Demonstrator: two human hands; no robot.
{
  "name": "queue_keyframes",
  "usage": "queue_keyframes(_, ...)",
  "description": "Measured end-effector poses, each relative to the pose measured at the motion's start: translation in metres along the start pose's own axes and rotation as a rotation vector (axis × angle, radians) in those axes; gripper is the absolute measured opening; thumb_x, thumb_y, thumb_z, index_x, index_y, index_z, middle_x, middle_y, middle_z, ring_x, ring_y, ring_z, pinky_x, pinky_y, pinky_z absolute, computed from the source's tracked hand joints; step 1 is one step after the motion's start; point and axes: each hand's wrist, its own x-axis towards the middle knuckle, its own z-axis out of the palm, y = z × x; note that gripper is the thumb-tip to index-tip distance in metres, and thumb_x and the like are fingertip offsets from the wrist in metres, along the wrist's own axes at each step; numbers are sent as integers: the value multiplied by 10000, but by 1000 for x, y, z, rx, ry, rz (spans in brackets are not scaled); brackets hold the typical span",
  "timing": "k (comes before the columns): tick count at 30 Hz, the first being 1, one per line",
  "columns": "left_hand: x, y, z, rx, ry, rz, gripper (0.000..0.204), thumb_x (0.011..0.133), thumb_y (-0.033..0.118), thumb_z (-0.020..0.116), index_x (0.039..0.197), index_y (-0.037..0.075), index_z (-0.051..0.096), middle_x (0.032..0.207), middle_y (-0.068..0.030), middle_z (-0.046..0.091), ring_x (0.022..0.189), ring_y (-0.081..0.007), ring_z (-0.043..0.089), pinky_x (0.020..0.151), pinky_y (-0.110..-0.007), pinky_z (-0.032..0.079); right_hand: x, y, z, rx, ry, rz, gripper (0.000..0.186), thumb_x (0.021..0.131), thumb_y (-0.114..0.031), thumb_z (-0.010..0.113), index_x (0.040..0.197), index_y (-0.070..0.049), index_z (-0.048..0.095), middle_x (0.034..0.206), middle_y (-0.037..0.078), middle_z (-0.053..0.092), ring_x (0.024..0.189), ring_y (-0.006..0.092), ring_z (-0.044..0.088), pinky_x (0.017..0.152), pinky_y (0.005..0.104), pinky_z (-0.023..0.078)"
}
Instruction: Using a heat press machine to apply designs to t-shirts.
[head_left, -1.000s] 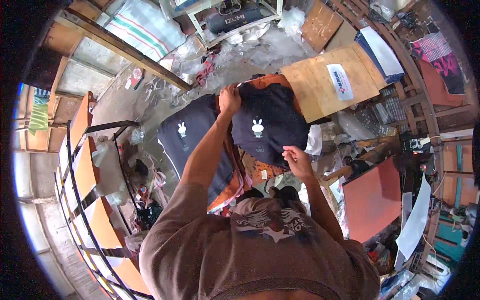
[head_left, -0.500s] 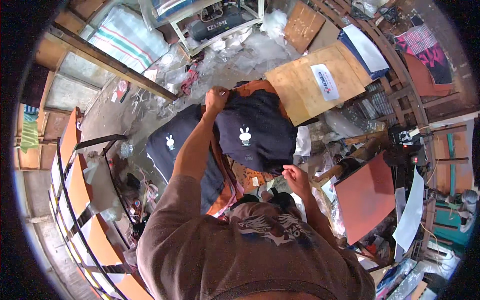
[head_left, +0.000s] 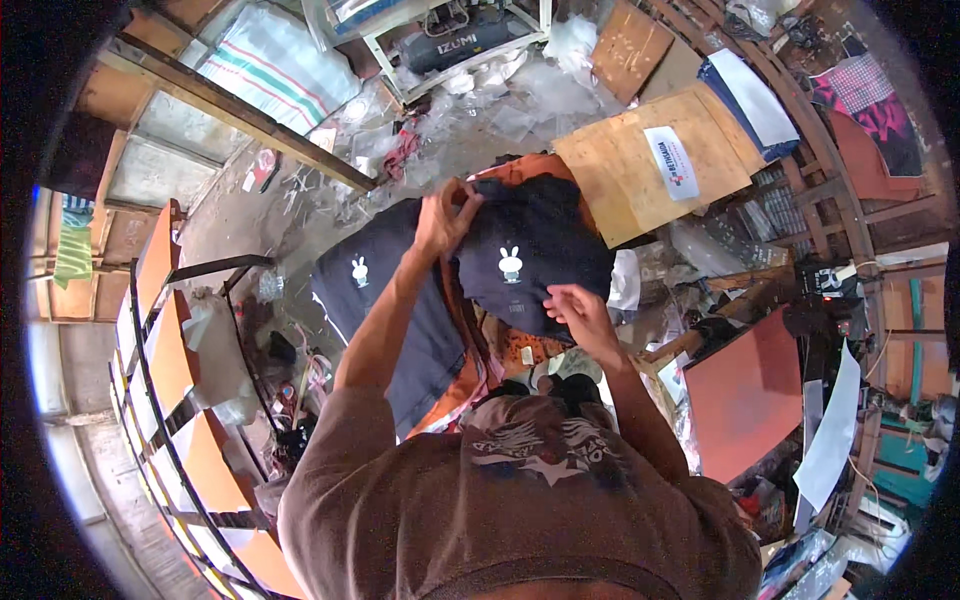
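A dark cloth piece (head_left: 540, 225) with a white rabbit print lies spread over an orange-brown board in front of me. My left hand (head_left: 443, 220) is at its far left edge, thumb and forefinger pinched on the cloth. Over the near right part of the same piece is my right hand (head_left: 588, 322), its fingers partly bent and apart, holding nothing that I can see. Whether its fingertips touch the cloth is unclear. Just left, a second dark cloth piece (head_left: 385, 290) with a similar rabbit lies on another board, partly behind my left forearm.
A light wooden board (head_left: 610, 180) lies beyond the cloth to the right. A reddish panel (head_left: 745, 400) stands at the near right. On the left is a black metal rack (head_left: 215, 265) with orange boards. A wooden beam (head_left: 260, 120) crosses the far left; plastic scraps litter the floor.
My right hand has shifted left and up from the cloth's near right corner, its fingers spreading. My left hand stays at the far left edge. The whole view has shifted slightly.
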Motion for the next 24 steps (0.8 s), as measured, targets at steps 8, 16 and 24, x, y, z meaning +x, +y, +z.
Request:
queue_keyframes(8, -101, 84, 42, -62, -207, 69, 162, 951, 173, 733, 1014, 42, 661, 986, -183, 685, 972, -414, 686, 832, -458, 548, 40, -39, 36, 546, -7, 311, 453, 1064, -510, 602, 1204, -88, 690, 1024, 18, 719, 899, 156, 699, 765, 309, 578)
queue_keyframes(16, -107, 78, 53, -12, -176, 135, 227, 1002, 206, 632, 1139, 33, 690, 1106, -211, 692, 1091, -433, 664, 961, -491, 521, 66, -16, 19, 421, 175, 121, 159, 937, -226, 750, 1029, -108, 696, 972, -15, 663, 943, 114, 570, 861, 302, 434)
queue_keyframes(24, -21, -20, 70, 455, -293, 196, 430, 1016, 277, 617, 1419, 128, 643, 1455, -149, 616, 1305, -408, 592, 1091, -504, 481, 21, -32, -23, 815, 102, 170, 198, 972, -214, 700, 1147, -121, 696, 1080, 0, 696, 1031, 176, 658, 932, 367, 517)
